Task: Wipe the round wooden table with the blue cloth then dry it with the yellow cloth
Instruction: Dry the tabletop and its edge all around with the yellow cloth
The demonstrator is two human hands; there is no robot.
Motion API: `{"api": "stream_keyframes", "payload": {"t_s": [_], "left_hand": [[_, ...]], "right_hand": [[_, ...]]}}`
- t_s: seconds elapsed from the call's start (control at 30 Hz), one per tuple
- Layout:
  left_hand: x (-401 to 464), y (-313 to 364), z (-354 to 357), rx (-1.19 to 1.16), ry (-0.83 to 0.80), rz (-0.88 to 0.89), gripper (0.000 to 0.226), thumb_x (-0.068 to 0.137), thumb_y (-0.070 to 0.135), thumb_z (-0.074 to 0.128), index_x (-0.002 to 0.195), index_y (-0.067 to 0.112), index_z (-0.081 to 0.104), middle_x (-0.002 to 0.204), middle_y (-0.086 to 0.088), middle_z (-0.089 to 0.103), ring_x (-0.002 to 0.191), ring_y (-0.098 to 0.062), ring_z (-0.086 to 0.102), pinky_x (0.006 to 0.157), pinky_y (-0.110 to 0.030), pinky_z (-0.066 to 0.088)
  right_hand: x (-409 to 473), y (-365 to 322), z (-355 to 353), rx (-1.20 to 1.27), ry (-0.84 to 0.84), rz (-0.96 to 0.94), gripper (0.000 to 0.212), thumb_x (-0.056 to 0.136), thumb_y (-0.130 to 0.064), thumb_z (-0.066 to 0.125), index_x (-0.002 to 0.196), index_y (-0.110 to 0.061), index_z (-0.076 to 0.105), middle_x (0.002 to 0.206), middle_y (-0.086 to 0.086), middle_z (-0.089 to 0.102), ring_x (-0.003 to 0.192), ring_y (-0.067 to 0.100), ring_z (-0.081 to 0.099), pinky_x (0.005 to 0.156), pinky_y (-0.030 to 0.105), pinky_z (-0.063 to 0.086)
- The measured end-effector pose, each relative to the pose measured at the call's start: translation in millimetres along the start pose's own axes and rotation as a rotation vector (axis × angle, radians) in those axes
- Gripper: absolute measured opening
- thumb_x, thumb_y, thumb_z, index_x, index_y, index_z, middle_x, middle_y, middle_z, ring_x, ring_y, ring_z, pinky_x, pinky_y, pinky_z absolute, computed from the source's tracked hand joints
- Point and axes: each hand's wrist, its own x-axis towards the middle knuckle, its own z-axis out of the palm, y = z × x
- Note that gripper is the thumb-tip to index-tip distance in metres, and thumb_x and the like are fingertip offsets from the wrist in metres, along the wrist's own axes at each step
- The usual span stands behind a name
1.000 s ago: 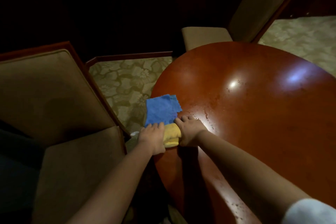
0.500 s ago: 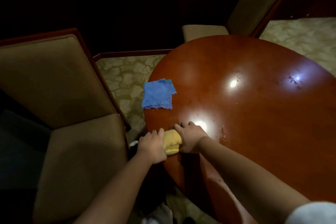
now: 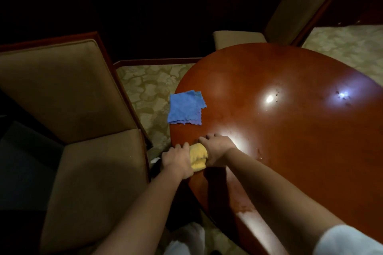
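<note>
The round wooden table (image 3: 279, 130) is glossy red-brown, with bright light reflections and small specks on its top. A folded blue cloth (image 3: 185, 107) lies flat at the table's left edge, untouched. Closer to me, a bunched yellow cloth (image 3: 198, 156) sits at the table's near-left edge. My left hand (image 3: 178, 160) grips its left side and my right hand (image 3: 215, 151) grips its right side, fingers curled over it. Most of the yellow cloth is hidden under my hands.
A brown upholstered chair (image 3: 83, 130) stands close on the left of the table. A second chair (image 3: 290, 12) is tucked in at the far side. Patterned carpet (image 3: 145, 89) shows between them. The background is dark.
Both hands have drawn the yellow cloth toward me along the table edge, away from the blue cloth, which stayed where it lay. Over the last half second little has shifted.
</note>
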Motion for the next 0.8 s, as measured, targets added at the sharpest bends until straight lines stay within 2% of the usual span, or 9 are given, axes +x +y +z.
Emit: {"api": "stream_keyframes", "payload": {"t_s": [0.23,0.3,0.43,0.63,0.8], "left_hand": [[69,-12,-30,-0.019,0.073,-0.04,0.067,0.077,0.037,0.064,0.133,0.02,0.033,0.132,-0.007,0.043,0.12,-0.025,0.048,0.089,-0.038,0.042],[84,-13,-36,-0.005,0.105,-0.042,0.061,0.077,0.037,0.063,0.129,0.02,0.037,0.13,-0.007,0.047,0.118,-0.025,0.05,0.087,-0.037,0.043],[99,-12,-47,0.034,0.146,-0.023,0.055,0.078,0.037,0.061,0.125,0.019,0.038,0.123,-0.008,0.05,0.112,-0.026,0.053,0.085,-0.036,0.045],[73,-8,-37,0.076,0.188,0.007,0.053,0.079,0.031,0.062,0.125,0.018,0.037,0.124,-0.006,0.051,0.114,-0.026,0.051,0.085,-0.038,0.043],[15,21,-5,0.078,0.17,0.029,0.058,0.079,0.033,0.062,0.128,0.019,0.034,0.121,-0.006,0.051,0.112,-0.026,0.052,0.084,-0.038,0.042]], "right_hand": [[69,23,-27,0.005,0.011,0.039,0.07,0.07,-0.05,0.071,0.128,-0.023,0.041,0.126,0.006,0.05,0.115,0.03,0.048,0.087,0.037,0.045],[84,30,-35,0.026,0.01,0.04,0.068,0.07,-0.054,0.071,0.123,-0.023,0.042,0.124,0.005,0.05,0.114,0.03,0.049,0.083,0.035,0.043],[95,37,-41,0.04,0.038,0.057,0.073,0.067,-0.059,0.072,0.124,-0.025,0.042,0.121,0.005,0.051,0.111,0.029,0.052,0.085,0.036,0.045],[71,34,-23,0.073,0.082,0.083,0.067,0.07,-0.048,0.07,0.125,-0.023,0.04,0.116,0.01,0.051,0.107,0.034,0.052,0.083,0.039,0.045],[6,31,8,0.057,0.069,0.059,0.065,0.071,-0.047,0.07,0.122,-0.02,0.041,0.115,0.012,0.051,0.104,0.034,0.054,0.081,0.036,0.044]]}}
